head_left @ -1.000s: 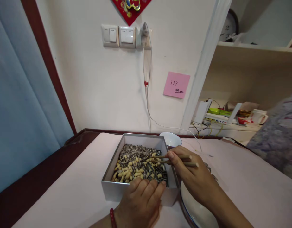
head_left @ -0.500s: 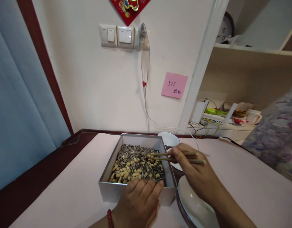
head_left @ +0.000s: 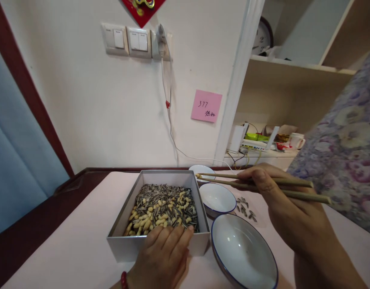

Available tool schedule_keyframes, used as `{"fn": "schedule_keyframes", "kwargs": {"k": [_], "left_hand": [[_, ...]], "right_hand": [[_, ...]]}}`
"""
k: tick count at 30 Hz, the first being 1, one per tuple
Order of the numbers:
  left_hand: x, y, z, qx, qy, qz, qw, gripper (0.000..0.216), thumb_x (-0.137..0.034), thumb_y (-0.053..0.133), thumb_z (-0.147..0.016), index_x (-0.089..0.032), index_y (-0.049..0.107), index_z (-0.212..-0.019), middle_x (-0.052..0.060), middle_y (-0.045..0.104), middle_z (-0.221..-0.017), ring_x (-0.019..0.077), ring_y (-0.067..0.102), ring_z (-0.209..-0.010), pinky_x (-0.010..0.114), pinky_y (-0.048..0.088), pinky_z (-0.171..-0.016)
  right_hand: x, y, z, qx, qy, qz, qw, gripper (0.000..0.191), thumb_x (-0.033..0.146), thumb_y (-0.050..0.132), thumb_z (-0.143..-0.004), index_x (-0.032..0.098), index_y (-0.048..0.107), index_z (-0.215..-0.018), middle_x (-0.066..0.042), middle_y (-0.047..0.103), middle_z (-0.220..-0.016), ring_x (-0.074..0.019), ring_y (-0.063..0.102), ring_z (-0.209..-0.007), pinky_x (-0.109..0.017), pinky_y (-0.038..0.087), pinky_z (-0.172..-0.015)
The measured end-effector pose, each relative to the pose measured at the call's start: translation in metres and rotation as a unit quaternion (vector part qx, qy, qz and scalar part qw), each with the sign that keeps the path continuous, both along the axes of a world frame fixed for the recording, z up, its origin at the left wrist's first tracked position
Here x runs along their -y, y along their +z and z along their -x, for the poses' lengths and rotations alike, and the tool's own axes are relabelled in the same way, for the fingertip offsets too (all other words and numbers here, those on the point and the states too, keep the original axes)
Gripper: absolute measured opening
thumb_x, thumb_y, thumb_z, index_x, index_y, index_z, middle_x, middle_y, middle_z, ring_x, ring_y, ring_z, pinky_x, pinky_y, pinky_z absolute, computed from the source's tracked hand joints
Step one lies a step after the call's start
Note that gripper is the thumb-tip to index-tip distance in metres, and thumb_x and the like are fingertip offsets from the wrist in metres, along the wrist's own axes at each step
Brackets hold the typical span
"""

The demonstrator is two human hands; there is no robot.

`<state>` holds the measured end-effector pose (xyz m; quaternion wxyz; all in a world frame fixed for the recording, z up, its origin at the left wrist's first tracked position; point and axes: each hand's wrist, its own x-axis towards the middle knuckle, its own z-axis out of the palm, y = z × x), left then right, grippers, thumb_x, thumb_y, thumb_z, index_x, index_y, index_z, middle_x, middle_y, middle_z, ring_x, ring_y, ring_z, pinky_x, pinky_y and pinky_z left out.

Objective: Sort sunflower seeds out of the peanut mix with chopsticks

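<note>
A square grey box (head_left: 121,245) on the table holds striped sunflower seeds and pale peanuts (head_left: 162,206). My left hand (head_left: 162,257) grips its near wall, fingers curled over the rim. My right hand (head_left: 289,212) holds a pair of wooden chopsticks (head_left: 233,180) lifted above the bowls, their tips pinching a small pale piece over the box's far right corner. Three white bowls with blue rims stand right of the box: a large one (head_left: 243,253) nearest, a medium one (head_left: 217,197) behind it, a small one (head_left: 200,169) farthest.
A few loose sunflower seeds (head_left: 245,208) lie on the pale tablecloth beside the bowls. A white cable (head_left: 169,120) hangs from a wall socket. A shelf (head_left: 263,144) at the right holds cups and devices. Floral fabric (head_left: 344,140) fills the right edge.
My right hand has lifted the chopsticks out of the box and moved them right, above the bowls. The view has shifted, revealing all three bowls. My left hand stays on the box.
</note>
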<state>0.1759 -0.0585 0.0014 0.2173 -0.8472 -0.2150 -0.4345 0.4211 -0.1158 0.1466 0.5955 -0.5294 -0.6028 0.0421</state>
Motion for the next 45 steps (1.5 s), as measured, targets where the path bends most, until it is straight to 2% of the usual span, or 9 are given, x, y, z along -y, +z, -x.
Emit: {"fn": "schedule_keyframes", "kwargs": {"k": [4,9,13,19,22,26,36,45], "left_hand": [[0.0,0.0,0.0,0.001,0.002,0.001,1.0,0.029,-0.022,0.051,-0.098,-0.016,0.068,-0.121,0.004,0.075,-0.104,0.0187,0.059,-0.093,0.036,0.039,-0.094],[0.002,-0.002,0.001,-0.005,0.004,-0.003,1.0,0.032,-0.021,0.054,-0.094,-0.016,0.067,-0.124,0.004,0.075,-0.104,0.0186,0.059,-0.091,0.036,0.039,-0.095],[0.003,0.0,0.0,-0.004,0.005,-0.001,1.0,0.033,-0.02,0.053,-0.094,-0.016,0.067,-0.124,0.004,0.075,-0.104,0.0185,0.059,-0.091,0.036,0.038,-0.095],[0.004,0.001,0.0,-0.004,0.007,-0.002,1.0,0.032,-0.02,0.054,-0.094,-0.016,0.066,-0.124,0.003,0.075,-0.103,0.0177,0.06,-0.092,0.036,0.039,-0.095],[0.004,0.0,0.0,-0.003,0.01,-0.002,1.0,0.035,-0.02,0.058,-0.091,-0.016,0.064,-0.125,0.003,0.075,-0.103,0.0169,0.061,-0.09,0.035,0.04,-0.093],[0.005,0.0,0.0,-0.002,0.011,-0.004,1.0,0.033,-0.024,0.059,-0.092,-0.015,0.065,-0.124,0.003,0.075,-0.102,0.0173,0.062,-0.09,0.035,0.04,-0.094],[0.006,0.0,0.0,0.004,0.01,-0.005,1.0,0.029,-0.025,0.058,-0.094,-0.015,0.068,-0.118,0.003,0.074,-0.099,0.0178,0.06,-0.089,0.036,0.04,-0.093],[0.005,0.001,-0.001,0.003,0.002,0.0,1.0,0.03,-0.025,0.059,-0.093,-0.014,0.068,-0.119,0.003,0.074,-0.101,0.0176,0.06,-0.089,0.035,0.04,-0.092]], "right_hand": [[0.002,0.002,-0.006,0.043,-0.058,0.021,0.997,0.039,0.056,0.055,-0.102,0.024,0.074,-0.094,-0.003,0.075,-0.09,-0.019,0.074,-0.081,-0.03,0.057,-0.066],[0.001,0.001,-0.002,0.05,-0.044,0.031,0.997,0.037,0.055,0.054,-0.103,0.025,0.075,-0.095,-0.002,0.074,-0.091,-0.0199,0.072,-0.082,-0.032,0.054,-0.066],[-0.002,-0.001,0.012,0.051,0.012,0.028,0.998,0.035,0.051,0.053,-0.104,0.025,0.074,-0.095,-0.002,0.072,-0.092,-0.0184,0.069,-0.085,-0.03,0.051,-0.067],[-0.015,-0.013,0.035,0.057,0.143,0.118,0.981,0.04,0.046,0.048,-0.106,0.02,0.064,-0.08,0.0,0.06,-0.077,-0.0141,0.057,-0.072,-0.028,0.044,-0.064],[-0.018,-0.018,0.044,0.047,0.172,0.138,0.974,0.041,0.047,0.048,-0.106,0.02,0.059,-0.077,0.001,0.056,-0.075,-0.0138,0.053,-0.069,-0.028,0.041,-0.063],[-0.021,-0.024,0.056,0.023,0.203,0.141,0.969,0.039,0.046,0.048,-0.106,0.021,0.061,-0.08,0.001,0.058,-0.076,-0.0142,0.054,-0.071,-0.026,0.042,-0.064],[-0.042,-0.052,0.072,0.043,0.197,0.132,0.97,0.035,0.04,0.049,-0.105,0.02,0.063,-0.081,-0.002,0.062,-0.08,-0.0162,0.06,-0.075,-0.027,0.046,-0.069],[-0.04,-0.048,0.071,0.043,0.17,0.101,0.979,0.039,0.041,0.048,-0.106,0.02,0.058,-0.074,-0.001,0.058,-0.074,-0.0149,0.055,-0.068,-0.026,0.042,-0.063]]}}
